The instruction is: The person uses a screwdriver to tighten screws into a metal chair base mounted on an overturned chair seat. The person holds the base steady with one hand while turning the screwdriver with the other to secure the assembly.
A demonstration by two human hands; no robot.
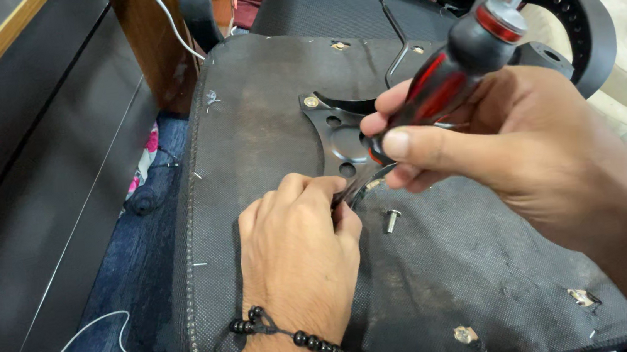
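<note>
Nearest the camera, the left hand (298,255), a black bead bracelet (287,332) on its wrist, rests knuckles-up on the dark fabric underside of an upturned chair seat (433,280). Its fingers are curled shut, pinching at the screwdriver's thin metal tip; what exactly lies under them is hidden. Just beside it a loose bolt (391,220) lies on the fabric. The right hand (512,147) is closed around the red and black handle of a screwdriver (464,59), thumb and fingers gripping it, with the shaft slanting down to the edge of a black metal plate (341,138) fixed to the seat. Beyond the plate a bent black lever (394,35) sticks up, and a curved black armrest (585,23) stands at the far right.
</note>
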